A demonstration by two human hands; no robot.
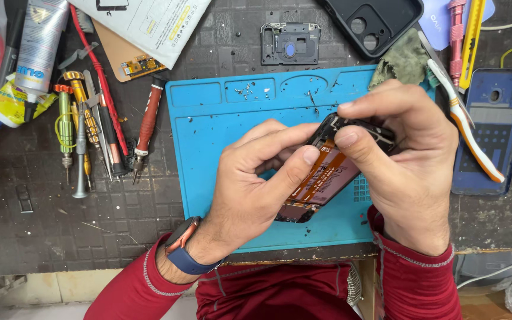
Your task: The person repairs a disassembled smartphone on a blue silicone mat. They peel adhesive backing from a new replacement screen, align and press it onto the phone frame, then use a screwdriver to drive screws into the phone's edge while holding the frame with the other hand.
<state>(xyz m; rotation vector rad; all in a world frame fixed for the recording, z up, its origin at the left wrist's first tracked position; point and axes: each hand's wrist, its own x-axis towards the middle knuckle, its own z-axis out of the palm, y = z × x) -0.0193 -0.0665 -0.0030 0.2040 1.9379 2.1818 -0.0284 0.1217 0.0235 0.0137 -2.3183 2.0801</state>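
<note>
Both hands hold an opened phone [326, 178] above a blue repair mat [208, 148]. The phone's orange-brown inner side faces up and its black frame shows at the top. My left hand [250, 184] grips the phone's lower left side, thumb pressed on the inner face. My right hand [407, 160] pinches the phone's upper black end between thumb and fingers. My left wrist carries a watch with a blue band [182, 252]. Both sleeves are red.
Several screwdrivers [84, 124] and a red-handled one [147, 121] lie left of the mat. A glue tube [37, 47] is at top left. A small black phone part [290, 43], a black phone case [374, 24], a green cloth [404, 59], tweezers [466, 127] and a blue phone back [493, 127] lie behind and right.
</note>
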